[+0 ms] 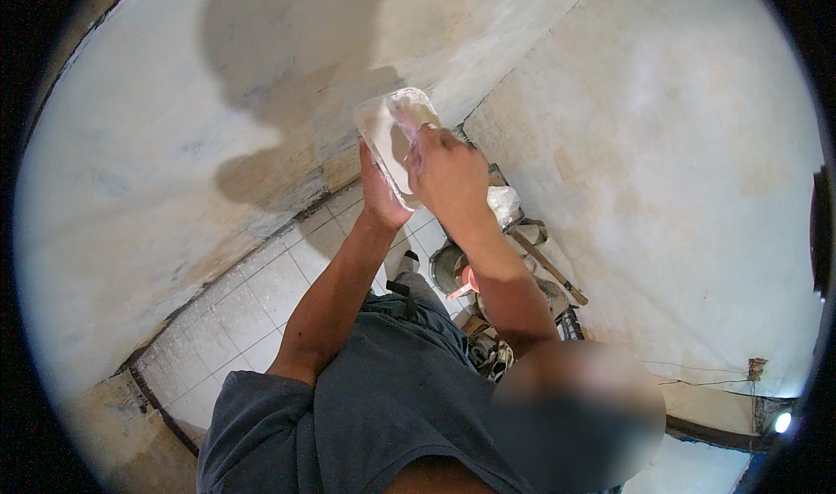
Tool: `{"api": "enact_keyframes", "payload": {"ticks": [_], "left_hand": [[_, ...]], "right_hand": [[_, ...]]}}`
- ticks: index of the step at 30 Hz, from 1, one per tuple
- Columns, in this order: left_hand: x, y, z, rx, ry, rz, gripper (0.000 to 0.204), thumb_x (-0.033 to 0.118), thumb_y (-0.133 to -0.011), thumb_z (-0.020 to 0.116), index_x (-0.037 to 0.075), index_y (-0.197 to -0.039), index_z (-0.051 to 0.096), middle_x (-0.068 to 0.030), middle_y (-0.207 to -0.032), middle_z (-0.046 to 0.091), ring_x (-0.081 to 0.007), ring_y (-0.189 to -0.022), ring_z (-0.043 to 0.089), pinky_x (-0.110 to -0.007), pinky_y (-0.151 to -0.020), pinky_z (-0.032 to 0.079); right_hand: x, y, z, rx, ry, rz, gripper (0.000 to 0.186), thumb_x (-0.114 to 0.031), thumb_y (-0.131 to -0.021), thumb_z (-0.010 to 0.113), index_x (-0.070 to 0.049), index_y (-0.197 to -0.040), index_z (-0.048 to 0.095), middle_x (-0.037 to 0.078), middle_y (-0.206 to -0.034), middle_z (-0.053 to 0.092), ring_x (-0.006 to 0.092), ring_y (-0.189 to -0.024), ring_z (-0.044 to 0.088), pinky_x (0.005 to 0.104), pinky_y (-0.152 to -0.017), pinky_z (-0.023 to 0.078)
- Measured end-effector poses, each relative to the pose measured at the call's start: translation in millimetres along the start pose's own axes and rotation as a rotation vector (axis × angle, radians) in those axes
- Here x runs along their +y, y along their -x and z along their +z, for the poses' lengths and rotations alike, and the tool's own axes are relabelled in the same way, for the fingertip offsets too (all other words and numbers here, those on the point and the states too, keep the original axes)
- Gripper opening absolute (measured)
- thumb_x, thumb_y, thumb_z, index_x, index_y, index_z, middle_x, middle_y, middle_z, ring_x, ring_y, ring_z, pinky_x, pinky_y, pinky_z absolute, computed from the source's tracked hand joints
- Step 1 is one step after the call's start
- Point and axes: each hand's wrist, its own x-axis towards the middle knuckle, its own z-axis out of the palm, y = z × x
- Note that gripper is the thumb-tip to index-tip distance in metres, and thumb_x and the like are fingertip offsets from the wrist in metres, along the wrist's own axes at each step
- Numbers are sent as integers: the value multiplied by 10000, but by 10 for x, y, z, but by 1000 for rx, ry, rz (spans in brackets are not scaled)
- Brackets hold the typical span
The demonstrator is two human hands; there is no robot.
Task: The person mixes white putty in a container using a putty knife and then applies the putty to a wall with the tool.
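Note:
My left hand (380, 189) supports a white rectangular plastic tub (370, 118) from below and along its left side. White paste coats the inside of the tub. My right hand (448, 172) is closed over the tub's right part, around a paste-smeared tool (406, 119) that reaches into the tub; the tool's exact shape is partly hidden by the fingers and the paste.
Mottled plastered walls (653, 163) meet in a corner above a tiled floor (270, 294). Below my right arm stand a grey bucket (446, 266), a pinkish plastic item (461, 289), a white crumpled bag (502, 203), a long wooden-handled tool (549, 263) and other clutter. A light (782, 422) glows at lower right.

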Motion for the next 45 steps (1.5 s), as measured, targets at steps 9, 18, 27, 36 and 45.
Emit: {"api": "enact_keyframes", "payload": {"ticks": [9, 18, 27, 36, 45], "left_hand": [[16, -26, -12, 0, -13, 91, 550, 545, -974, 331, 139, -1291, 522, -60, -1238, 600, -237, -1148, 568, -408, -1027, 428], [27, -81, -66, -234, -17, 91, 533, 481, -1000, 315, 122, -1371, 447, -80, -1342, 532, -251, -1246, 502, -421, -1084, 373], [9, -81, -81, -76, -1, 66, 526, 456, -997, 334, 107, -1377, 439, -86, -1331, 542, -266, -1219, 529, -432, -1065, 399], [33, -54, -66, -129, 33, 64, 519, 441, -982, 398, 88, -1360, 453, -105, -1304, 556, -257, -1194, 540, -413, -1049, 411], [54, -99, -119, -55, 4, 116, 513, 517, -991, 316, 143, -1261, 539, -61, -1247, 596, -252, -1153, 563, -421, -1032, 422]], "right_hand": [[113, -93, -65, -40, -155, 23, 169, -183, -815, 634, -32, -799, 559, 204, -744, 635, 408, -689, 632, 480, -627, 507], [154, -116, -57, -20, -157, 82, 194, -187, -818, 631, -17, -788, 542, 206, -752, 640, 405, -694, 636, 488, -634, 507], [257, -183, 5, -94, -105, 71, 198, -191, -808, 636, -8, -805, 563, 215, -742, 648, 408, -700, 646, 475, -643, 513], [271, -117, 68, -61, -212, 195, 214, -208, -798, 645, -4, -805, 579, 230, -723, 641, 428, -700, 639, 485, -660, 513], [56, -108, -21, -50, -185, 88, 179, -190, -799, 645, -30, -799, 562, 217, -750, 643, 415, -700, 639, 470, -642, 513]]}}
